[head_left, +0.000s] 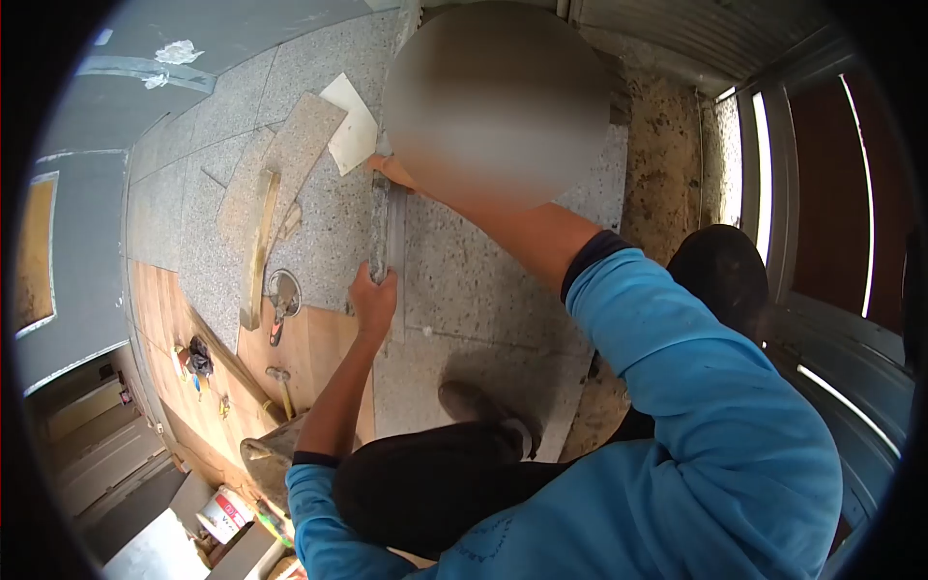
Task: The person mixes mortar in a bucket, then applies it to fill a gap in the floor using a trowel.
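A long, narrow grey strip [381,232] lies lengthwise on the speckled floor tiles in front of me. At its near end, my left hand [371,295] is closed on it, with the thumb against its edge. My right hand [394,172] reaches to the far end, its fingers bent at the strip. Part of that hand lies beside a round blurred patch, so its grip is hard to make out. Along the strip's right side runs a paler straight band [396,242]. A white sheet-like piece [350,126] rests just left of my right hand.
Left of the strip lie speckled tile offcuts [290,155], a wooden batten [259,251], a trowel [282,295] and a hammer [281,387]. A white bucket [224,512] stands at lower left. Bare rough ground [662,145] and metal-framed panels [831,193] border the right.
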The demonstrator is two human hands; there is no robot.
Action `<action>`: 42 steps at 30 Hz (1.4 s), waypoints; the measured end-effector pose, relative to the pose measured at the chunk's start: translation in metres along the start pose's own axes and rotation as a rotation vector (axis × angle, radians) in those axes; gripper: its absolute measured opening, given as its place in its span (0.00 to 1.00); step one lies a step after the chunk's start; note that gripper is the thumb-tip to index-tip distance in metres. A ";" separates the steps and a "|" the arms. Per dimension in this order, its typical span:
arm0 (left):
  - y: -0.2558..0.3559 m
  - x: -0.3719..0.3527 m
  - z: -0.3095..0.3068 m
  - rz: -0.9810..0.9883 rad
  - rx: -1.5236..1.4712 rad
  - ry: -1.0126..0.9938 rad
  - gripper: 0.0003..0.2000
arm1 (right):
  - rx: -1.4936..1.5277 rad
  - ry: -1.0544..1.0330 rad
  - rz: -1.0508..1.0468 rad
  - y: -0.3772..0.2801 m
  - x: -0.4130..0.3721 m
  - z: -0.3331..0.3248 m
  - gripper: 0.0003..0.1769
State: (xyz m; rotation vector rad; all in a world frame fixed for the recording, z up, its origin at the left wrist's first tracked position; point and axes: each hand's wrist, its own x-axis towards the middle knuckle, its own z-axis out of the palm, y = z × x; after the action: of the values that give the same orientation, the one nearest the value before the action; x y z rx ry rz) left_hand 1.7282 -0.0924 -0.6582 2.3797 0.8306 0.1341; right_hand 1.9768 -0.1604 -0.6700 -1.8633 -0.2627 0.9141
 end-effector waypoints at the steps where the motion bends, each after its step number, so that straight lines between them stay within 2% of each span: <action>1: 0.003 0.006 0.005 -0.008 -0.035 -0.009 0.14 | -0.029 -0.029 0.000 0.000 0.008 -0.005 0.48; 3: -0.010 0.016 0.017 0.044 0.047 0.053 0.14 | -0.069 -0.096 0.014 0.009 0.031 0.000 0.48; 5: -0.015 0.028 0.025 0.061 0.066 0.075 0.15 | -0.114 0.069 -0.055 0.016 0.054 0.009 0.42; 8: -0.005 0.034 0.028 0.012 0.015 0.035 0.16 | -0.121 0.139 -0.093 0.028 0.073 0.009 0.39; 10: 0.010 0.036 0.030 -0.033 -0.001 0.007 0.17 | -0.093 0.092 -0.083 0.025 0.074 -0.002 0.40; 13: -0.008 0.040 0.050 0.050 0.139 0.145 0.16 | -0.076 0.014 -0.060 0.022 0.065 -0.014 0.44; 16: -0.011 0.044 0.056 0.031 0.109 0.084 0.16 | -0.139 0.025 -0.096 0.026 0.064 -0.018 0.43; 19: -0.004 0.042 0.057 0.060 0.061 0.115 0.15 | -0.167 -0.028 -0.117 0.026 0.069 -0.024 0.43; 22: 0.005 0.044 0.048 -0.039 0.154 0.017 0.21 | -0.205 -0.077 -0.130 0.034 0.084 -0.017 0.44; 23: 0.005 0.044 0.047 -0.041 0.135 0.017 0.21 | -0.244 -0.009 -0.188 0.036 0.083 -0.013 0.44; 24: -0.008 0.044 0.051 0.079 0.131 0.087 0.14 | -0.288 0.061 -0.251 0.038 0.085 -0.011 0.45; 25: -0.017 0.043 0.055 0.089 0.120 0.098 0.14 | -0.282 0.009 -0.258 0.042 0.086 -0.012 0.46; 28: -0.021 0.043 0.055 0.048 0.100 0.081 0.16 | -0.340 0.024 -0.267 0.041 0.083 -0.012 0.45; 31: -0.018 0.042 0.052 -0.013 0.133 0.048 0.17 | -0.427 -0.025 -0.223 0.013 0.051 -0.042 0.33; 34: -0.014 0.043 0.052 -0.017 0.165 0.072 0.18 | -0.491 0.037 -0.505 0.022 0.067 -0.040 0.24; 37: -0.012 0.037 0.052 -0.048 0.291 0.103 0.19 | -0.691 -0.005 -0.776 0.024 0.076 -0.064 0.17; 39: -0.008 0.032 0.050 -0.121 0.334 0.082 0.20 | -0.955 -0.100 -0.861 0.005 0.080 -0.096 0.13; 41: 0.005 0.033 0.047 -0.218 0.296 0.040 0.21 | -1.069 0.009 -0.901 -0.008 0.110 -0.114 0.17; 42: -0.002 0.033 0.049 -0.189 0.321 0.064 0.20 | -1.096 0.012 -0.883 -0.012 0.124 -0.119 0.19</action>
State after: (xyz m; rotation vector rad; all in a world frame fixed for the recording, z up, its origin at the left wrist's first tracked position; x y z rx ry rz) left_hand 1.7677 -0.0968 -0.7026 2.5848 1.1783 -0.0001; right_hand 2.1471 -0.1693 -0.6936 -2.2958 -1.6781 0.0744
